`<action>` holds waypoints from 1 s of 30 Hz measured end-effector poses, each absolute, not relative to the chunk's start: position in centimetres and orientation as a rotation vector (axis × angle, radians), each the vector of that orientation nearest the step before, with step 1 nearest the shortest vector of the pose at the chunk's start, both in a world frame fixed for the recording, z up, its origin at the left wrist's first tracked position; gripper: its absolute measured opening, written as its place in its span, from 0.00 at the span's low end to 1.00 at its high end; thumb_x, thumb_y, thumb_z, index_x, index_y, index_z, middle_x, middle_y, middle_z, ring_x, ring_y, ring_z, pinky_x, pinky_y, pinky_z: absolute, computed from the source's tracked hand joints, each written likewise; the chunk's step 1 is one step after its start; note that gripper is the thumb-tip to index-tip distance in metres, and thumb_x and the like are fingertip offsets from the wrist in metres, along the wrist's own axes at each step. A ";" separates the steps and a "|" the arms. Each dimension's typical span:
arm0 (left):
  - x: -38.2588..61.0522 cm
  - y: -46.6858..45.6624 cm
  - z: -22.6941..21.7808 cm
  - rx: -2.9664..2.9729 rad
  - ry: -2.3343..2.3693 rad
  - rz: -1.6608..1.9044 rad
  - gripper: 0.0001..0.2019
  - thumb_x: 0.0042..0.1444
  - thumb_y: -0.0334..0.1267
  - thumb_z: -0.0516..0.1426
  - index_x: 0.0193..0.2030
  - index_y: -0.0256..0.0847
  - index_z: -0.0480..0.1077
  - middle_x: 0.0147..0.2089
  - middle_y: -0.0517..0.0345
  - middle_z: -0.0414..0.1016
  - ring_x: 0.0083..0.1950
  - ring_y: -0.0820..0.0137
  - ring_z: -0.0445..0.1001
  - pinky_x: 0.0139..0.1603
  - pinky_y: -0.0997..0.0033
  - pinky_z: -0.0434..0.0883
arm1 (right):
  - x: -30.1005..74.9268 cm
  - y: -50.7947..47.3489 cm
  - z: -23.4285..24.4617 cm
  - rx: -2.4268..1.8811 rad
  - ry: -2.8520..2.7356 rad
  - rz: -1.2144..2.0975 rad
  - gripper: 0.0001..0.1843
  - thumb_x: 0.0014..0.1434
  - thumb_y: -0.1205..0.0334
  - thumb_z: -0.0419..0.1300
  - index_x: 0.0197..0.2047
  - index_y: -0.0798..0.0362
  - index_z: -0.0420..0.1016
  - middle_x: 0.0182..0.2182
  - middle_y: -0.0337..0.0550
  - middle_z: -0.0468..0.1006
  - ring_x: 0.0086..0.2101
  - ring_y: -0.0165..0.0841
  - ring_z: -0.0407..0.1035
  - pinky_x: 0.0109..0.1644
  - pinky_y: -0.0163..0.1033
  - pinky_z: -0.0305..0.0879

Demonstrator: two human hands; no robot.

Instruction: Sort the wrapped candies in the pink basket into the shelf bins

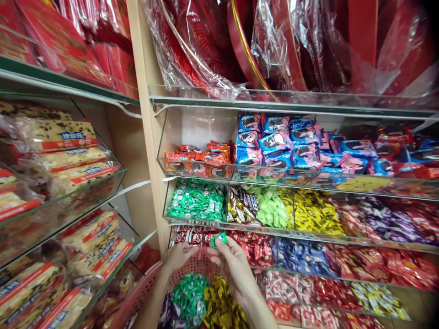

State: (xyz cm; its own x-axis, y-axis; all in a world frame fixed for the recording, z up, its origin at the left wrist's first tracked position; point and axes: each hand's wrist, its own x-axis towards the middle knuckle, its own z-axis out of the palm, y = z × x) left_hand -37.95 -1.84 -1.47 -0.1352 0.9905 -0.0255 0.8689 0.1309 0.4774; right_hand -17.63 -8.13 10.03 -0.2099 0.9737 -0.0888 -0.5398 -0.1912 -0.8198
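My right hand pinches a small green-wrapped candy between thumb and fingertips, just above the far rim of a pink plastic basket. My left hand lies at that same rim, its fingers curled over the edge and partly hidden. Inside the basket, below my wrists, are a heap of green-wrapped candies, yellow-wrapped candies and some purple ones. A clear shelf bin of matching green candies stands beyond my hands.
Right of the green bin are chocolate bars, pale green candies and yellow candies. Blue snack packs fill the shelf above. Packaged pastries stand on glass shelves at left, beside a wooden upright. Red bags hang over the top.
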 end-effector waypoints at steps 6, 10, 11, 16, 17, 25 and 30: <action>-38.3 -1.5 -1.9 1.884 2.069 0.530 0.27 0.50 0.64 0.45 0.27 0.42 0.68 0.25 0.62 0.71 0.29 0.72 0.68 0.28 0.78 0.53 | -17.1 -8.5 9.3 -0.814 -0.769 1.660 0.17 0.46 0.49 0.65 0.29 0.55 0.70 0.22 0.35 0.70 0.24 0.24 0.65 0.28 0.28 0.61; -37.9 -1.8 -1.2 1.903 2.107 0.493 0.29 0.50 0.65 0.43 0.23 0.40 0.66 0.22 0.63 0.67 0.26 0.75 0.65 0.26 0.78 0.50 | -16.9 -8.5 8.6 -0.831 -0.859 1.593 0.17 0.46 0.49 0.65 0.28 0.55 0.72 0.20 0.35 0.69 0.22 0.23 0.61 0.26 0.27 0.57; -37.8 -1.9 -1.1 1.910 2.105 0.490 0.29 0.50 0.65 0.43 0.23 0.40 0.66 0.21 0.64 0.66 0.26 0.75 0.64 0.26 0.78 0.50 | -16.8 -8.4 8.4 -0.835 -0.875 1.583 0.17 0.45 0.49 0.66 0.28 0.55 0.72 0.21 0.35 0.70 0.22 0.23 0.61 0.26 0.28 0.57; -37.6 -2.0 -0.8 1.891 2.125 0.471 0.28 0.51 0.64 0.44 0.24 0.40 0.67 0.22 0.63 0.67 0.27 0.75 0.64 0.27 0.78 0.50 | -16.6 -8.3 7.6 -0.895 -1.065 1.539 0.20 0.42 0.47 0.66 0.32 0.54 0.73 0.21 0.37 0.72 0.21 0.25 0.62 0.24 0.31 0.55; -37.6 -2.0 -0.7 1.883 2.129 0.468 0.28 0.50 0.65 0.44 0.24 0.40 0.67 0.23 0.63 0.68 0.27 0.75 0.64 0.27 0.78 0.50 | -16.6 -8.3 7.4 -0.898 -1.122 1.521 0.19 0.43 0.46 0.65 0.31 0.54 0.73 0.20 0.36 0.71 0.20 0.26 0.61 0.24 0.31 0.54; -37.4 -2.3 -0.6 1.867 2.128 0.470 0.30 0.50 0.66 0.43 0.26 0.40 0.67 0.25 0.62 0.70 0.28 0.74 0.66 0.26 0.78 0.49 | -16.9 -8.0 4.1 -1.079 -1.332 1.378 0.26 0.43 0.51 0.66 0.46 0.52 0.72 0.36 0.46 0.77 0.37 0.39 0.70 0.40 0.40 0.65; -37.3 -2.4 -0.6 1.858 2.143 0.467 0.29 0.50 0.65 0.44 0.26 0.40 0.67 0.25 0.61 0.72 0.28 0.74 0.67 0.26 0.78 0.49 | -16.5 -7.5 5.5 -1.122 -1.592 1.201 0.20 0.50 0.53 0.60 0.45 0.54 0.74 0.36 0.48 0.77 0.36 0.39 0.70 0.39 0.41 0.65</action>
State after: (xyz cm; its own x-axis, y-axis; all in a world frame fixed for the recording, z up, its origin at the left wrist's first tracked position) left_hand -37.33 -2.42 -0.57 -0.1437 0.9896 0.0097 0.9039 0.1273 0.4083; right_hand -16.52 -7.47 5.53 -0.2594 0.9608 0.0976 0.1699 0.1448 -0.9748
